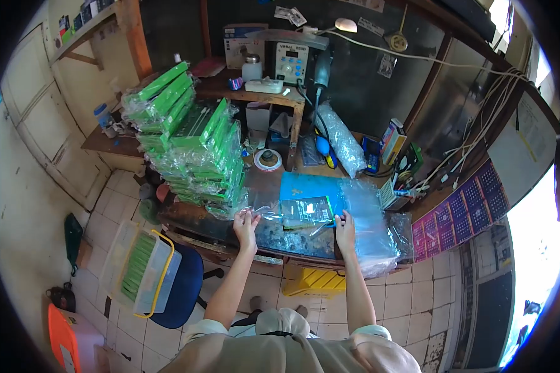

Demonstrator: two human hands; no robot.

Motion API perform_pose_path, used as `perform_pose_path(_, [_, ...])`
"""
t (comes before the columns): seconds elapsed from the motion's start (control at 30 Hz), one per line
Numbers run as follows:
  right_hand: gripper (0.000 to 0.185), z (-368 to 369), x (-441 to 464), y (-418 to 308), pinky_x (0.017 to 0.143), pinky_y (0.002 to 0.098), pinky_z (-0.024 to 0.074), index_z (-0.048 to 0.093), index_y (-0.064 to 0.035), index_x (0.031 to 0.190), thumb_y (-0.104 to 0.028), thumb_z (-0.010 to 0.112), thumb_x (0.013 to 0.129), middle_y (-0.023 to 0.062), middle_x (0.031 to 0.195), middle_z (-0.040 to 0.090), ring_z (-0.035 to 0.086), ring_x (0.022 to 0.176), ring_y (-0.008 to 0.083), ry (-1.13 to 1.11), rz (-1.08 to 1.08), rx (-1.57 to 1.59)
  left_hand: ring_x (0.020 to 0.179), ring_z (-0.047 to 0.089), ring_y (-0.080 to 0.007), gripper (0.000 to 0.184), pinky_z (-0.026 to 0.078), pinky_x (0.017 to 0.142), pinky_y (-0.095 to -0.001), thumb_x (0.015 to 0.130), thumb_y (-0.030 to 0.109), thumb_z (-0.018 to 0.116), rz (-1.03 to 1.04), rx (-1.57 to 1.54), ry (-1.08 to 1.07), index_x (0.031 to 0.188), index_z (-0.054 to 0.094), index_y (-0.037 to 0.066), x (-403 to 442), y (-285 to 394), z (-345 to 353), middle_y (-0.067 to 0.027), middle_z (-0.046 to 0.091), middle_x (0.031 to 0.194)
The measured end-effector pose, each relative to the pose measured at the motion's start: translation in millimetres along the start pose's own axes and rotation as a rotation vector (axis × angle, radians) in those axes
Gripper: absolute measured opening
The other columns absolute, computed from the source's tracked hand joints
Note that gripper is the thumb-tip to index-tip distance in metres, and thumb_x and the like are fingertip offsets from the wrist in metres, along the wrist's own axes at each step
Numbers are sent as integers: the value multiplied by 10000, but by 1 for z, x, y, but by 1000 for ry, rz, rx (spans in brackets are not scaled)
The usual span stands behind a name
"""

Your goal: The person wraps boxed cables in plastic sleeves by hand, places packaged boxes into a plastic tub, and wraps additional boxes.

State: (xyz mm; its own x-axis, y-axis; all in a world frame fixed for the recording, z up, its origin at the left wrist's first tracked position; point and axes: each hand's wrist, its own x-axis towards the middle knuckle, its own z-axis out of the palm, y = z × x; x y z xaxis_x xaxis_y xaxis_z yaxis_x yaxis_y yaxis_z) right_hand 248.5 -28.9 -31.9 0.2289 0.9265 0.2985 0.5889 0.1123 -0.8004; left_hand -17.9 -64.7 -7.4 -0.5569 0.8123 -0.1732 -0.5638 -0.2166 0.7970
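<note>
A flat dark box with a green edge [308,212] lies at the front of the workbench, inside a clear plastic bag [267,211]. My left hand [247,227] pinches the loose end of that bag, left of the box. At the box's right edge, my right hand [345,227] has its fingers closed on the bag's side. Under and behind the box is a blue mat [305,185]. Clear plastic bags [367,230] lie in a flat stack just right of my right hand.
A tall stack of green wrapped boxes [196,146] stands left on the bench [274,242]. Behind are a soldering station [290,62] and a bubble-wrap roll [343,140]. A clear bin [144,267] of green boxes rests on a blue chair [183,292]. Cables [473,143] hang right.
</note>
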Motion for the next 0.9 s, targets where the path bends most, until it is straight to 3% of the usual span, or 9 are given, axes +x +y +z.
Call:
perform_pose_path(0.17, [434,10,2,6,727,258,440,479,16,1135,-257,604,822,95,858,587,554,831,134,-108,234,267,829,567,-199,138,516,785,-330,884,27,442,-25,81,-1,1014,457,-15,3,-10,-11,-105,491,970])
perform_pose_path(0.4, [252,21,24,5,729,309,443,565,-18,868,-205,673,737,114,806,584,562,776,197,-59,198,234,960,523,-234,343,454,864,-335,860,59,503,-98,51,-86,1168,365,-4,5,-7,-14,-133,440,1109])
perform_pose_path(0.47, [213,15,29,-15,725,310,440,550,-20,812,-181,669,739,98,776,586,557,750,189,-19,137,214,1063,459,-252,547,375,924,-339,838,79,547,160,293,137,1278,232,-3,6,-12,-13,-154,370,1205])
perform_pose_path(0.5, [209,9,32,-26,712,311,440,537,-22,800,-177,665,741,93,761,579,553,738,182,-9,22,262,1135,391,-301,733,299,965,-378,776,71,622,285,310,153,1331,144,36,3,-3,-6,-200,228,1304])
perform_pose_path(0.53, [206,2,35,-39,699,312,439,524,-25,789,-173,661,744,87,745,572,549,726,175,2,-90,310,1135,391,-301,733,299,965,-378,776,71,622,288,309,156,1331,144,36,-4,10,5,-200,228,1304])
perform_pose_path(0.6, [198,-18,37,-78,650,283,436,480,-28,776,-130,649,758,66,718,554,537,693,133,-39,-150,356,1186,346,-291,717,286,976,-392,749,79,642,741,683,176,1320,211,30,-15,40,32,-178,284,1292])
perform_pose_path(0.73, [193,-39,32,-136,605,215,417,431,-48,789,-31,622,774,21,691,519,508,641,63,-287,-203,525,1174,371,-233,597,273,1001,-353,725,164,674,669,760,-792,1239,396,45,-10,78,80,-119,398,1262])
perform_pose_path(0.8, [203,-47,27,-156,593,209,410,427,-52,807,-32,627,772,4,685,495,494,632,63,-426,-152,666,1165,369,-217,638,281,996,-354,702,195,697,763,912,-964,1249,392,76,-16,77,99,-102,411,1255])
perform_pose_path(0.9, [214,-53,24,-165,574,197,400,445,-54,853,-16,634,761,-7,707,486,477,626,59,-421,-199,678,921,515,-146,356,401,836,-293,733,203,678,487,834,-1118,1034,549,65,-19,81,111,-75,571,991])
